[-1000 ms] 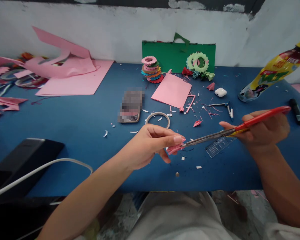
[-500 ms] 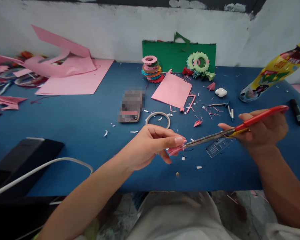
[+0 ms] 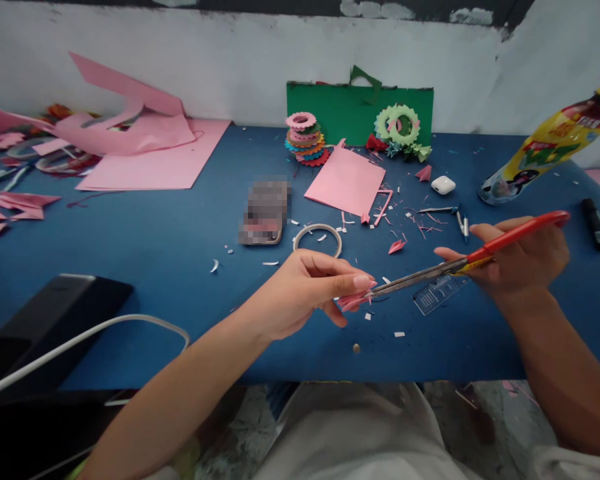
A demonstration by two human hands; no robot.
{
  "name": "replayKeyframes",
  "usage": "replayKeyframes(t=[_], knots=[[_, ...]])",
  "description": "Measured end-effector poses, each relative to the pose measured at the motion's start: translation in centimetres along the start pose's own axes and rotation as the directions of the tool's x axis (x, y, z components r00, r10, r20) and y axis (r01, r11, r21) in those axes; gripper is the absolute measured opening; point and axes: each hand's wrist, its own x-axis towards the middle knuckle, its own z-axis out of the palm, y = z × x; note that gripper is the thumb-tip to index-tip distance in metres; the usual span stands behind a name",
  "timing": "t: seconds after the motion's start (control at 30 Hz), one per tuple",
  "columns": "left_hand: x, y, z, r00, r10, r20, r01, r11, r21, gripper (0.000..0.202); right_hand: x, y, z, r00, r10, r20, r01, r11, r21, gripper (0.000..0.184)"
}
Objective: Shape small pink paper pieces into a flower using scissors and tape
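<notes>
Between the thumb and fingers of my left hand (image 3: 310,293) is a small folded piece of pink paper (image 3: 353,302), its lower edge cut into narrow strips. My right hand (image 3: 523,263) grips the scissors (image 3: 500,241) by their red and yellow handles. The scissor blades point left and their tips touch the pink paper by my left thumb; the blades look nearly closed. Under the blades a clear ruler (image 3: 437,293) lies on the table. A roll of tape (image 3: 318,228) lies just beyond my left hand.
On the blue table (image 3: 180,247) are a phone (image 3: 266,210), pink paper squares (image 3: 347,180), a white earphone case (image 3: 443,185), a compass (image 3: 463,223) and paper scraps. A bottle (image 3: 545,147) stands at right. A black box (image 3: 55,320) and white cable (image 3: 105,321) are at left.
The scissors' handles and my right hand have shifted slightly left. My left hand keeps its pinch on the pink paper. The whole view has slid a little.
</notes>
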Motion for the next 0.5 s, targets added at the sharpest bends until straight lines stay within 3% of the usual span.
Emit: replayKeyframes(t=[0.5], knots=[[-0.01, -0.13, 0.09, 1.000, 0.006, 0.004, -0.006, 1.000, 0.023, 0.020, -0.48, -0.56, 0.43, 0.998, 0.050, 0.033, -0.053, 0.994, 0.099, 0.032]])
